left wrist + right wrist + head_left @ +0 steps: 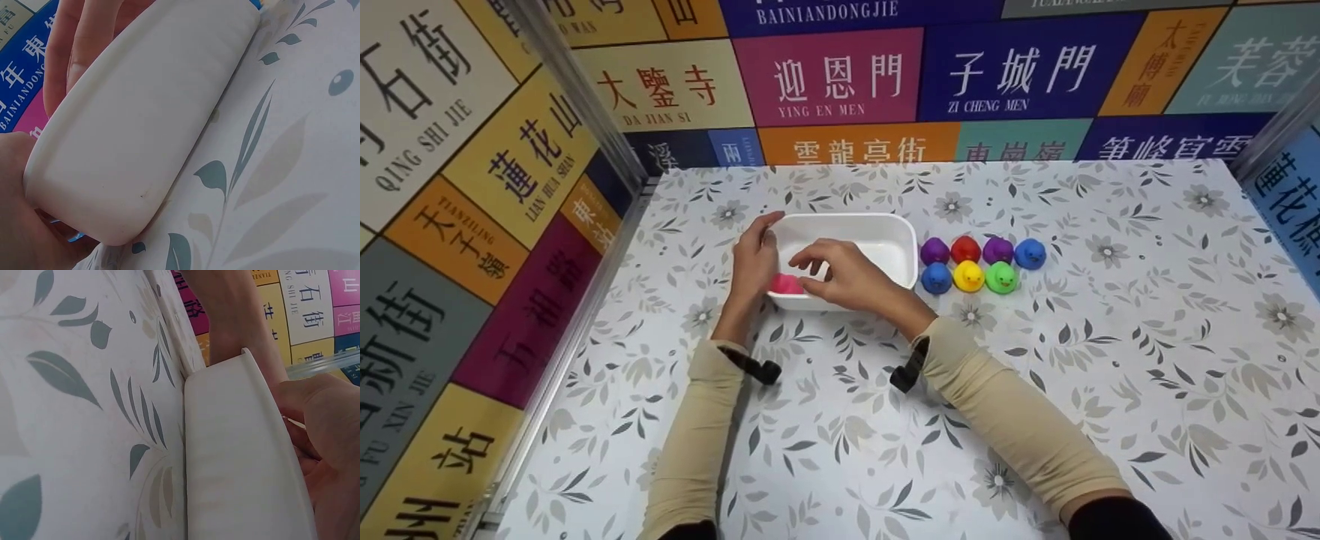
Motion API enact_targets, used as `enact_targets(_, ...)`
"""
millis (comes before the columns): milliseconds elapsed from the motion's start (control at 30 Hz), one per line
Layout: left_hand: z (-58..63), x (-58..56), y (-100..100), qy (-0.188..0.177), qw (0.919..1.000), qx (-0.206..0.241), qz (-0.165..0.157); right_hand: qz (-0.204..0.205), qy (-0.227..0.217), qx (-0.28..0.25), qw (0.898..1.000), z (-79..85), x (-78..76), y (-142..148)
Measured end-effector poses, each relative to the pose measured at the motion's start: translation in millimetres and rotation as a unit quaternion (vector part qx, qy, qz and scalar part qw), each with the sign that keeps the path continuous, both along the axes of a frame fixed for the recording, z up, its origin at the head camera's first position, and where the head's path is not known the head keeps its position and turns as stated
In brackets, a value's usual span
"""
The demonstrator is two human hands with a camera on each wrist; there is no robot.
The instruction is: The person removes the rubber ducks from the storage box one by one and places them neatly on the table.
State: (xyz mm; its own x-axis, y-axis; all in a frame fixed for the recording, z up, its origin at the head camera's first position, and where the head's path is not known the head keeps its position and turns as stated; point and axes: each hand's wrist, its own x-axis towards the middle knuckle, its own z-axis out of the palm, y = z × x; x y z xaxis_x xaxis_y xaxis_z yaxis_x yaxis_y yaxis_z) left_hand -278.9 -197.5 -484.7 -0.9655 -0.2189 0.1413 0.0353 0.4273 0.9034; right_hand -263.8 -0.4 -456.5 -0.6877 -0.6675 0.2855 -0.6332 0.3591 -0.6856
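A white rectangular tub point(904, 232) stands on the table. My left hand point(754, 255) holds its left end, with the thumb side at the rim; the same hand shows beside the tub's end in the left wrist view point(22, 208). Inside the tub's near left corner lies a pink toy point(786, 284), partly hidden, perhaps a rubber duck. My right hand point(847, 274) reaches over the near wall into the tub, its bent fingers and thumb apart, close beside the pink toy. Nothing shows between them. In the right wrist view, the tub's wall point(242, 455) hides some fingers.
Right of the tub, several rubber ducks stand in two rows: purple point(934, 251), red point(965, 250), purple point(998, 250) and blue point(1030, 254) behind; blue point(937, 278), yellow point(968, 277) and green point(1002, 277) in front. Printed panels point(825, 79) rise behind the leaf-patterned table point(1110, 360).
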Motion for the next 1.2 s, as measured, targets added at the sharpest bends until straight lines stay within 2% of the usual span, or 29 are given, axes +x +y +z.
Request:
enact_targets(233,-0.8,0.2,0,0.002,1.0,0.001,0.004,0.008,-0.011,0.021,1.0,-1.7,-3.8,-16)
enact_targets(533,-1.0,-0.1,1,0.018,0.9998,-0.004,0.003,-0.013,-0.005,0.023,1.0,-2.5,-8.9,-30)
enact_targets(833,0.4,1.4,1,0.008,1.0,0.005,-0.001,-0.023,-0.03,0.038,0.999,-2.7,-9.3,-37)
enact_targets(1200,-0.4,0.4,0,0.013,0.9999,0.005,-0.005,-0.021,-0.043,0.044,0.998,-3.3,-10.7,-40)
